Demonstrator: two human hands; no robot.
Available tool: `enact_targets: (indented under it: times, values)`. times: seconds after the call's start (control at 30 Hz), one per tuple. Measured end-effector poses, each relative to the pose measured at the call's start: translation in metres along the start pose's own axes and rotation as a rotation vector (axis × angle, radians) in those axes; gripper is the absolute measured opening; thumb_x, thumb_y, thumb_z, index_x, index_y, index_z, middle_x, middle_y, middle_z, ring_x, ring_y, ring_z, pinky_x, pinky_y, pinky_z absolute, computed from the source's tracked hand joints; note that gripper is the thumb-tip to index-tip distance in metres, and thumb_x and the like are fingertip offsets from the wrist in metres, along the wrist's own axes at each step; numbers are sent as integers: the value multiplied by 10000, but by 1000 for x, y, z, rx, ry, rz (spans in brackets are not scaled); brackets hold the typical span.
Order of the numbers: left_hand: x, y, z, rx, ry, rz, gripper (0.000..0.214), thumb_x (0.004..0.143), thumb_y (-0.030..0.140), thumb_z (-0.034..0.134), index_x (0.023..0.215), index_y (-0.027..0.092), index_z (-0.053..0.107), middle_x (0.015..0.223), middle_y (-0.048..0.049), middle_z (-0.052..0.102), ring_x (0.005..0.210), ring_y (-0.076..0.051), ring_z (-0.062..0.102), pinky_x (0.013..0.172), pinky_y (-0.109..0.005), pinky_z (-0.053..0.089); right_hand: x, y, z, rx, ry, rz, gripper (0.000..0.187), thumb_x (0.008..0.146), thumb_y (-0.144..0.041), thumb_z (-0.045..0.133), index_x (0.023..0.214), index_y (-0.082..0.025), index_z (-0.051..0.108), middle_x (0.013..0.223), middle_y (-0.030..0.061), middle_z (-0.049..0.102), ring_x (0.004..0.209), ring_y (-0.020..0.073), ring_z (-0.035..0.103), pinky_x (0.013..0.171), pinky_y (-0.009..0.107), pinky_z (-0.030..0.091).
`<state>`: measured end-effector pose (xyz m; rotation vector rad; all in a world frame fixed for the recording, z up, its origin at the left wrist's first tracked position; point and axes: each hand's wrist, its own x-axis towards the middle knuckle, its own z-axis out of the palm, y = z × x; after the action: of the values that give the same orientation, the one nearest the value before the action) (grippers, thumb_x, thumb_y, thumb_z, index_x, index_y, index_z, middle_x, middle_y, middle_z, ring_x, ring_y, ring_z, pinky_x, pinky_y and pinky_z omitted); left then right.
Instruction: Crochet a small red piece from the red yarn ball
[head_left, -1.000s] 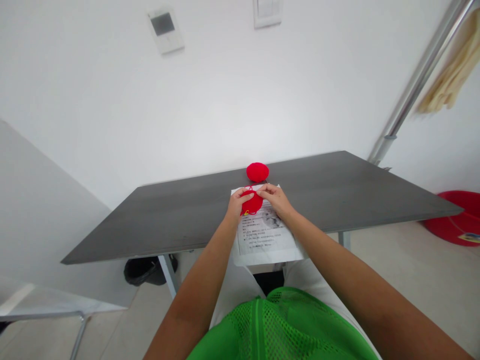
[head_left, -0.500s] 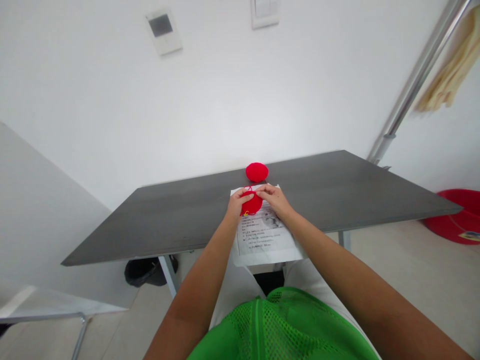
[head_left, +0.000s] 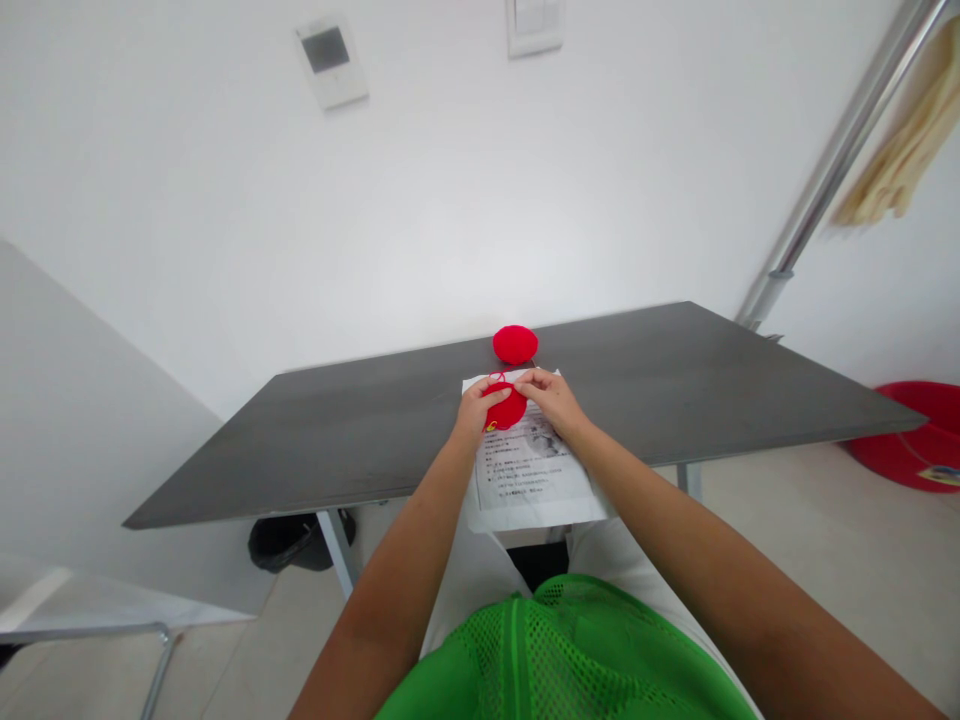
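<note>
A round, flat piece of red crochet is held above a printed sheet, with a small yellow stitch marker on its lower left edge. My left hand grips the piece's left side, thumb across its top. Red yarn loops up over those fingers. At the upper right edge of the piece, my right hand is closed in a pinch; the thin end of what looks like a crochet hook pokes out above it. The hook's tip is hidden. Just behind the hands sits a ball of red yarn.
The printed paper overhangs the front edge of the dark grey table. A white wall rises behind the table. On the floor are a black bin at left and a red basin at right.
Both hands and the crochet piece keep almost the same pose. The whole view has shifted very slightly.
</note>
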<state>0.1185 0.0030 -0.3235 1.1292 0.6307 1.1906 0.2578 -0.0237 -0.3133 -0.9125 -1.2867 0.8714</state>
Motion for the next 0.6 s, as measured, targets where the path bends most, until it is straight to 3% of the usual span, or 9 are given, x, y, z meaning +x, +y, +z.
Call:
enact_targets:
  times: [0.6]
  values:
    - [1,-1,-2,-7,9,22,340,513,314,803,771,161,645,661,5,648,585,-123,572,597,-248,423,-1,-1,1,-14,-6,-3,209,645,-371,687,620,-195,577,624,-25,590,632,133,531,664,288,417]
